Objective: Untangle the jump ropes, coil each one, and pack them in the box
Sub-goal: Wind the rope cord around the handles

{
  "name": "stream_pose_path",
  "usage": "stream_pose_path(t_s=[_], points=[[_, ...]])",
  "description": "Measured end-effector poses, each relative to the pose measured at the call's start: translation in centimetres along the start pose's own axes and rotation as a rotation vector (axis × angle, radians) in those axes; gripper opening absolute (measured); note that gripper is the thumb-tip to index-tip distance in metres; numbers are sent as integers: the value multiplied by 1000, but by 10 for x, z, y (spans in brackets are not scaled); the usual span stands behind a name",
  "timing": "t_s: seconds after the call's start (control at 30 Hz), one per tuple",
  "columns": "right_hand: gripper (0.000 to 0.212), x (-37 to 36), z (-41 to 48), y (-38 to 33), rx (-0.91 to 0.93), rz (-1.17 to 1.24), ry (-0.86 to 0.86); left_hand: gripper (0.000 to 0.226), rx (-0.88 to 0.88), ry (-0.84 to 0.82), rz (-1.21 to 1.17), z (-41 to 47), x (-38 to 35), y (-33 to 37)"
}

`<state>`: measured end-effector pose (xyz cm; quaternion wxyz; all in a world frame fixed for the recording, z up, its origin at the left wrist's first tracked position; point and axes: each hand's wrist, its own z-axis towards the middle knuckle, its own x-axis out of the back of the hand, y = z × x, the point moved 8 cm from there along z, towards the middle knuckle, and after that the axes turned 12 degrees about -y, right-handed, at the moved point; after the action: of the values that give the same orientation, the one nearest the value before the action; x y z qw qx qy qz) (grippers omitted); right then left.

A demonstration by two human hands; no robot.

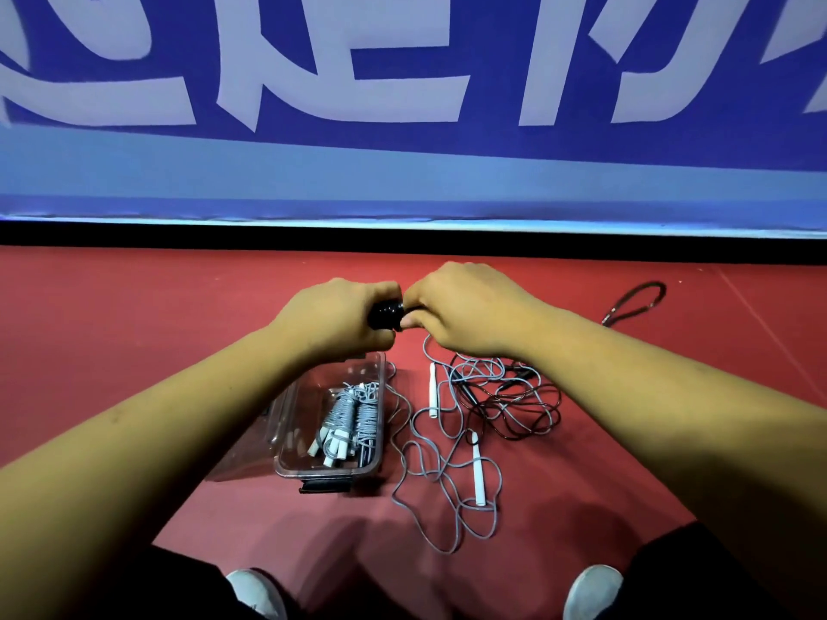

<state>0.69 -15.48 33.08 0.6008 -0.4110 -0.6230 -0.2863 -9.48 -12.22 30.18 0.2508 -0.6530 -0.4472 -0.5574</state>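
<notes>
Currently left hand (331,319) is wrapped round a black bundle (385,313) above the red floor (134,328), right hand (470,306) pinching its end, fingers curled; wound cord or handles, cannot tell. Clear box (293,418), just under the left wrist, holds coiled grey ropes; a loose grey rope (447,481) and a black rope (528,418) lie tangled on the floor beside it. Judgement: cords light, limp, springy, probably slick, apt to snag at crossings, so grip the stiff white handles (432,391) and feed cord out from there.
</notes>
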Motion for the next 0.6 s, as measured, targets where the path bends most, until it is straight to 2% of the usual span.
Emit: stream_pose_path(t_s=[0.1, 0.27, 0.3, 0.4, 0.47, 0.6], points=[[20, 15, -5, 9, -24, 96, 102, 41, -78, -61, 71, -3, 1, 13], [30, 11, -1, 25, -72, 361, 114, 39, -134, -153, 29, -9, -6, 19], [31, 10, 0, 29, -62, 446, 123, 38, -150, -151, -42, -11, -6, 21], [17, 17, -1, 37, 13, 719, 173, 21, -250, -133, -506, -15, 1, 25], [10, 15, -2, 43, 28, 891, 183, 16, -321, -106, -727, -19, 6, 29], [27, -20, 7, 49, -28, 1178, 64, 18, -296, 0, -994, -21, 12, 25]])
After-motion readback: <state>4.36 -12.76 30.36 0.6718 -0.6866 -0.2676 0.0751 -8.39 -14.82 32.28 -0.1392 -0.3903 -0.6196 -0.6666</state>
